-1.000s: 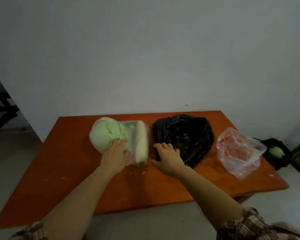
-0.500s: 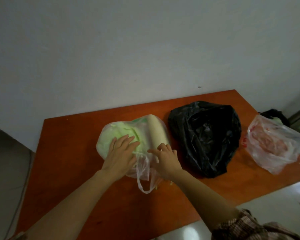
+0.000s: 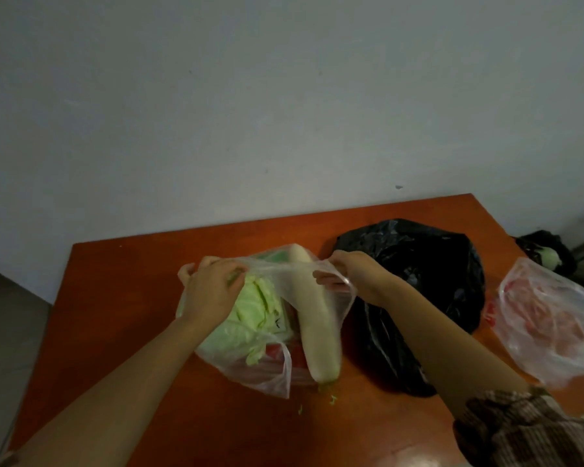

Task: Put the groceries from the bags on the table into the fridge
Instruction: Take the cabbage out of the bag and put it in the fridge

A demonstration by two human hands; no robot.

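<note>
While both hands grip and spread its rim, left hand (image 3: 209, 291) and right hand (image 3: 354, 276), the clear bag (image 3: 270, 375) lies mid-bench (image 3: 115, 298), holding pale green cabbage (image 3: 253, 308) and a long white radish (image 3: 314, 328) protruding toward the near edge.

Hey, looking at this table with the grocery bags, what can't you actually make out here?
- Black bag, head view: opaque plastic hides its contents.
- Clear bag on the right: reddish contents blurred by crinkled plastic; edge cuts it off.
- Red items under the cabbage and radish: covered, unidentifiable.
- Fridge: not in view.
- Small label by the cabbage: too small to read.
</note>
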